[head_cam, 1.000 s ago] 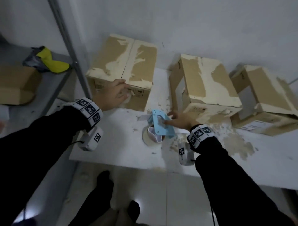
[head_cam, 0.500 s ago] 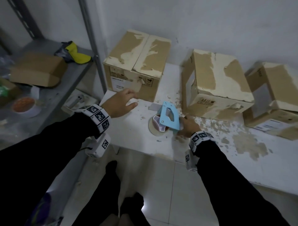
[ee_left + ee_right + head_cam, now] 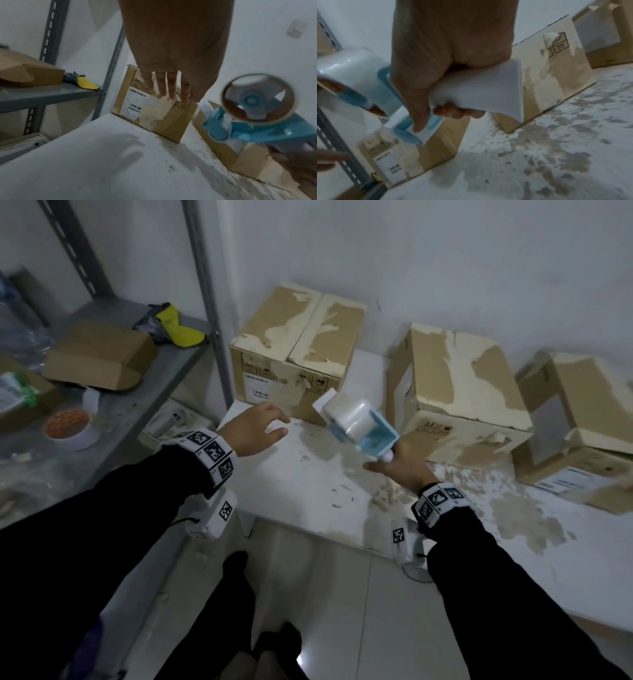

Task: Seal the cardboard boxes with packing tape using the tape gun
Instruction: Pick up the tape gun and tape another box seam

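My right hand grips the white handle of the blue tape gun, held up off the white table with its clear tape roll pointing at the left box. In the right wrist view my fingers curl round that white handle. My left hand hovers above the table with relaxed fingers, a little short of the left cardboard box and holding nothing. A middle box and a right box stand along the wall, all with torn, peeled surfaces.
A grey metal shelf stands at the left with a flat carton, a yellow-and-grey cloth and a roll of tape. Paper scraps litter the table's right half. Tiled floor and my feet lie below the table edge.
My right hand has picked the tape gun up from the table and turned it roll-up toward the left box. My left hand came off the left box and now hovers before it.
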